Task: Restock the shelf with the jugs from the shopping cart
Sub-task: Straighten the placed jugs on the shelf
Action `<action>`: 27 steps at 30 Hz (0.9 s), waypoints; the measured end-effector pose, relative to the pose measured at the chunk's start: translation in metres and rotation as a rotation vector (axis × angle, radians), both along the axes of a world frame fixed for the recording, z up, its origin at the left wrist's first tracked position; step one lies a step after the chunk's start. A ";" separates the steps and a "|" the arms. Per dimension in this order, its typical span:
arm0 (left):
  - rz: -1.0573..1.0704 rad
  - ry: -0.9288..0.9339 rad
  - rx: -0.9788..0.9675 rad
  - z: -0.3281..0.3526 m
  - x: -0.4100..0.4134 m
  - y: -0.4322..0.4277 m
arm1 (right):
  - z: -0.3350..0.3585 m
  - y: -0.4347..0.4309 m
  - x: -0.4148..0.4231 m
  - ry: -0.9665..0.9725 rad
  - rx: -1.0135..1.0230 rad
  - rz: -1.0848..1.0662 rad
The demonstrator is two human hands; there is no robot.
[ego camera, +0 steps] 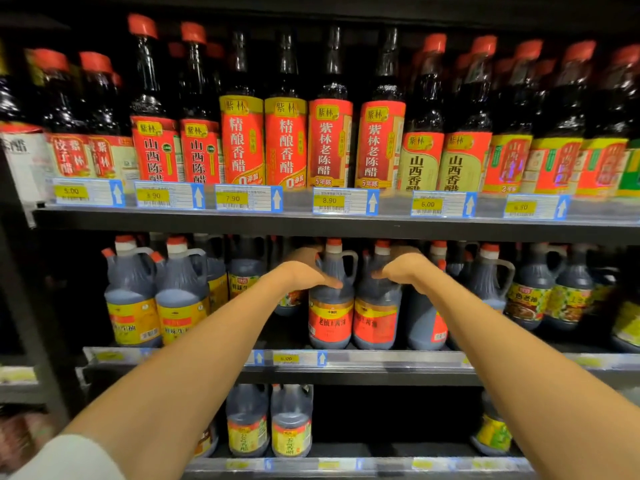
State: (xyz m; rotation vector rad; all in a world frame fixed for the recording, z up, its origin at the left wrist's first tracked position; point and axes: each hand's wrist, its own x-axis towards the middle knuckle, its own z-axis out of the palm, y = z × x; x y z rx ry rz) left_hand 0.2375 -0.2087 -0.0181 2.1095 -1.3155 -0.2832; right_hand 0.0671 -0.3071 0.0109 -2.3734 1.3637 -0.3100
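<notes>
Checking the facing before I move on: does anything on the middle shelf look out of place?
One dark jug right of the two red-label jugs is turned, its red label showing only at its right edge. Left of them, the front row of the shelf has a gap.

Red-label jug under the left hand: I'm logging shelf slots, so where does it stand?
The red-label jug stands in the head view's centre, front row of the middle shelf, gripped by the left hand, a matching jug close on its right.
</notes>
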 end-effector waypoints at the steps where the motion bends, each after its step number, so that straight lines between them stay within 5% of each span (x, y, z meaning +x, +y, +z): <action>1: -0.006 0.008 -0.011 -0.001 -0.001 0.000 | 0.003 -0.001 -0.002 0.002 0.060 0.021; 12: 0.057 -0.004 -0.012 -0.008 -0.011 0.007 | 0.009 -0.004 -0.006 -0.164 0.108 0.090; 15: 0.070 0.039 -0.042 -0.017 -0.019 0.011 | 0.003 0.002 -0.009 -0.127 -0.020 0.084; 21: 0.177 -0.441 -0.158 -0.018 -0.053 0.037 | -0.027 0.020 -0.045 -0.255 -0.409 0.004; 27: -0.069 -0.827 -0.377 -0.035 -0.076 0.036 | -0.037 0.027 -0.097 -0.216 -0.508 0.022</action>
